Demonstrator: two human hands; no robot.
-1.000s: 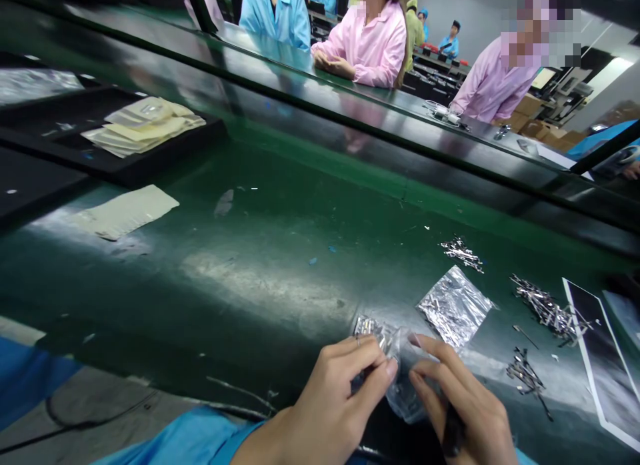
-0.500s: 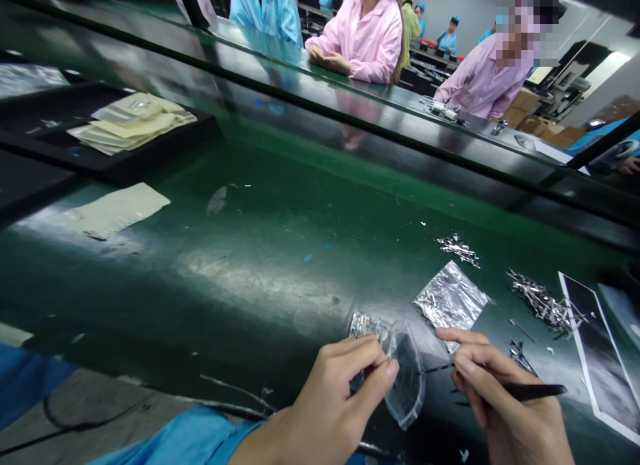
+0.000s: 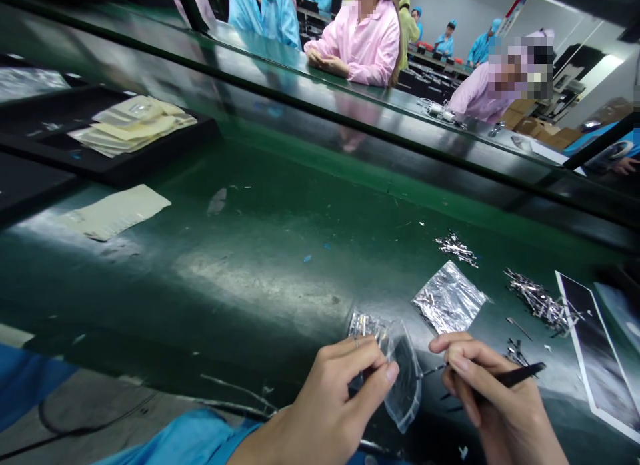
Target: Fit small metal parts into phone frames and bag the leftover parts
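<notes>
My left hand [image 3: 345, 391] pinches the edge of a clear plastic bag [image 3: 406, 391], whose mouth gapes toward the right. Small shiny metal pieces [image 3: 367, 323] show in the bag's far part, beyond my knuckles. In my right hand [image 3: 495, 391] is a pair of black tweezers [image 3: 523, 373], held like a pen. A thin dark strip [image 3: 433, 370] reaches from those fingers to the bag's opening; whether it is the tweezers' tip or a piece in it, I cannot tell. Just beyond my right fingertips lies another clear bag [image 3: 453, 298] with metal strips inside.
Loose metal strips lie in a large pile [image 3: 540, 298], a smaller pile [image 3: 456, 248] and a few near my right hand [image 3: 517, 351]. A white-edged dark sheet [image 3: 597, 358] is at right. Paper packets [image 3: 135, 121] fill a black tray at left. People sit beyond the rail.
My right hand has shifted slightly left, bringing the tweezers and dark strip closer to the bag's mouth. My left hand holds the bag in nearly the same place.
</notes>
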